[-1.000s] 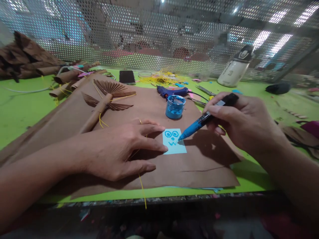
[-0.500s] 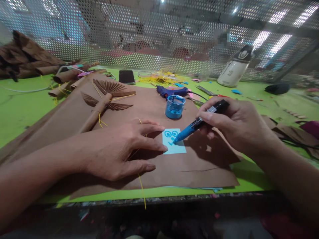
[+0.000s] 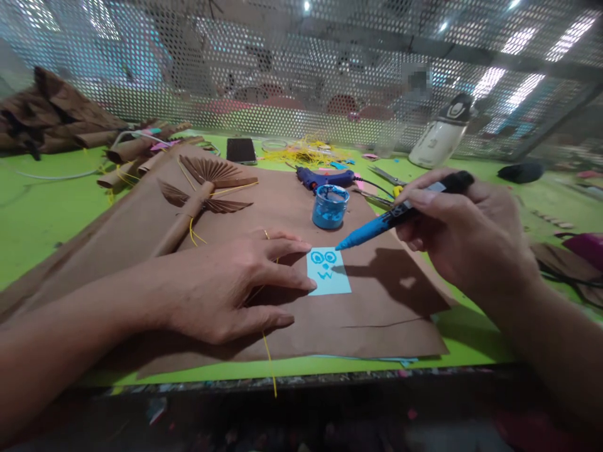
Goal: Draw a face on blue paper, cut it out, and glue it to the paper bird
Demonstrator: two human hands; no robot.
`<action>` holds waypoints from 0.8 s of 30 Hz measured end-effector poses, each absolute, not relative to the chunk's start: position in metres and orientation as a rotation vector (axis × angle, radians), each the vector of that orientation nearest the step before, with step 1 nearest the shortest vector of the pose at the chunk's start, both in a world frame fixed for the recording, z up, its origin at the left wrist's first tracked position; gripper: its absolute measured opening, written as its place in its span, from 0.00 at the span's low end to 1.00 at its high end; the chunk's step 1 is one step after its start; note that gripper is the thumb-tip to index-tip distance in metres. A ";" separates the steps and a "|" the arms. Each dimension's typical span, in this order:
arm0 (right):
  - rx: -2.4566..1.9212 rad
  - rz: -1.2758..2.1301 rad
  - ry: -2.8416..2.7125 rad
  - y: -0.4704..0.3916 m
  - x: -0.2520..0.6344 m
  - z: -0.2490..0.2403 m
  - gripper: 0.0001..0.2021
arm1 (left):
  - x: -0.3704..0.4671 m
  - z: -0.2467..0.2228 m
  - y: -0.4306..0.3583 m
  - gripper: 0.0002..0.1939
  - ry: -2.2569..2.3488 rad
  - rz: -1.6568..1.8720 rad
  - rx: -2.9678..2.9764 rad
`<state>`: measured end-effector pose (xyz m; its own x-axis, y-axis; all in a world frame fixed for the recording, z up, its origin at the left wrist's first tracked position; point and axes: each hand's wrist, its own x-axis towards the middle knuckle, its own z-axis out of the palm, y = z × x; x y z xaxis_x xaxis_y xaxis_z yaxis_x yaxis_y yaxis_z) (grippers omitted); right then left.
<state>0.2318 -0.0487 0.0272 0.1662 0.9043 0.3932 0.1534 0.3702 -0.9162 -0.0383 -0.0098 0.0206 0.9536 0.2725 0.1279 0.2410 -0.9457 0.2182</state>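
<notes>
A small light-blue paper square (image 3: pixel 340 282) carries a drawn face with two round eyes, a nose and a w-shaped mouth. My left hand (image 3: pixel 240 282) lies with fingers spread, two fingertips on the square's left edge. In my right hand (image 3: pixel 466 232) is a blue-stained marker (image 3: pixel 377 225) with a black barrel; its tip is near the square's upper right corner, and I cannot tell whether it touches. Under both is a large sheet of brown paper (image 3: pixel 301 333). A jar of blue paint (image 3: pixel 330 210) stands just behind the square.
A folded brown-paper figure (image 3: pixel 198 198) with pleated fans lies at left. Behind the jar are a glue gun (image 3: pixel 325 179), scissors (image 3: pixel 386 176), a phone (image 3: pixel 240 150) and yellow strands (image 3: pixel 306 150). A white bottle (image 3: pixel 438 138) stands before the perforated metal screen (image 3: pixel 235 75).
The mouth has gained strokes and now forms a w. My right hand has lifted the marker from the mouth, moving it up and to the right. My left hand stays put.
</notes>
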 end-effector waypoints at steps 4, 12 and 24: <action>-0.947 0.713 -1.175 -0.046 0.234 0.034 0.04 | -0.039 0.021 -0.010 0.18 0.393 0.231 2.920; -1.095 0.717 -1.090 -0.026 0.245 0.049 0.06 | -0.042 0.021 -0.011 0.20 0.405 0.238 2.927; -1.271 0.530 -1.412 0.019 0.222 0.054 0.10 | -0.045 0.017 -0.013 0.19 0.425 0.279 2.903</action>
<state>0.2219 0.0192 0.0542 0.1863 0.8890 0.4183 0.3942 0.3223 -0.8606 -0.0448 -0.0133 0.0175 0.9410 0.3000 0.1567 0.2634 -0.9398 0.2177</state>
